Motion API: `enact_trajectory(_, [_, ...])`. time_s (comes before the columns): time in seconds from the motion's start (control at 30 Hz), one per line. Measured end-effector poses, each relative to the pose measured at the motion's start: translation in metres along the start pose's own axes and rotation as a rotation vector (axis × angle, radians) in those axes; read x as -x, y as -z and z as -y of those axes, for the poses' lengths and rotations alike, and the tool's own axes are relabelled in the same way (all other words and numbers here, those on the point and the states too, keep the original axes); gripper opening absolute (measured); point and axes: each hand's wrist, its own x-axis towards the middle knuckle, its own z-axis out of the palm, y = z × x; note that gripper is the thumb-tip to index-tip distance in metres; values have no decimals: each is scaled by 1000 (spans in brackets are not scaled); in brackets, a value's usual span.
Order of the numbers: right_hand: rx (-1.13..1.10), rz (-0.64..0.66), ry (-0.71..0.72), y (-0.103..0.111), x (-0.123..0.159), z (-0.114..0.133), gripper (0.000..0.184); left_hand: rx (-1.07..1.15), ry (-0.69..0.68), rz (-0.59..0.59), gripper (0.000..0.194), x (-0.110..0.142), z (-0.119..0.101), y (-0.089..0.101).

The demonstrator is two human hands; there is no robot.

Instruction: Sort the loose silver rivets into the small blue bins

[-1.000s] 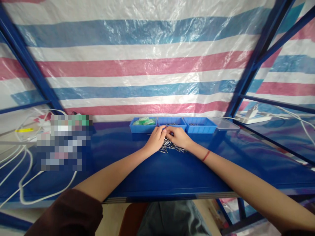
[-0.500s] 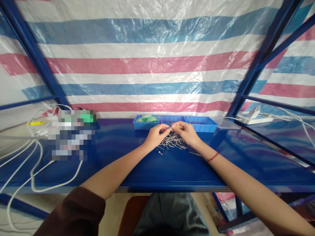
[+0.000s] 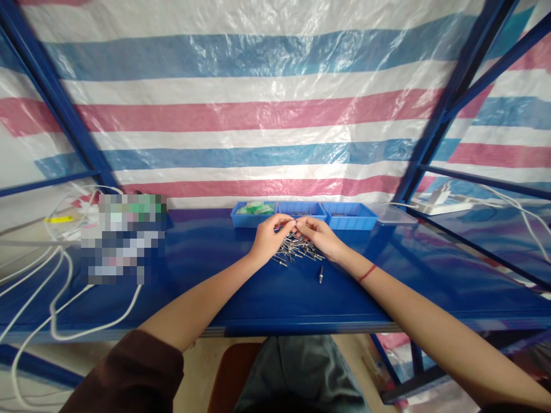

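Note:
My left hand (image 3: 271, 236) and my right hand (image 3: 319, 235) meet above a pile of silver blind rivets (image 3: 297, 248). Thumbs and forefingers are pinched together, fingertips touching or nearly so. Whatever lies in the pinch is too small and covered to make out. Beneath both palms, part of the rivet pile is hidden. One single rivet (image 3: 321, 275) lies apart on the blue table, nearer to me and below the right wrist.
Behind my hands stand a blue bin with green-and-white packets (image 3: 253, 217), a middle blue bin (image 3: 301, 207) and a right blue bin (image 3: 352, 221). A clear lid (image 3: 394, 214) lies beside them. White cables (image 3: 64, 287) cross the left side; a power strip (image 3: 443, 203) sits at right.
The loose rivet near my right wrist now lies further left and points toward me. A thin metal pin showed between my fingertips earlier; now it is hidden. The view has shifted slightly.

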Motion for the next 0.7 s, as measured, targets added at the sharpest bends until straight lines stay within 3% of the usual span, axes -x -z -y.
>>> enact_trajectory(0.33, [72, -180, 170, 4, -2, 2, 32, -43, 9, -12, 17, -2, 7, -1])
enact_trajectory(0.5, [277, -193, 260, 5, -3, 5, 28, -127, 63, 112, 20, -3, 11, -1])
enact_trajectory(0.6, [494, -326, 342, 21, -7, 9, 23, -270, 60, 179, 30, -6, 9, 5])
enact_trajectory(0.7, [759, -543, 401, 51, -11, 8, 19, -426, -77, 252, 24, -11, 6, 18])
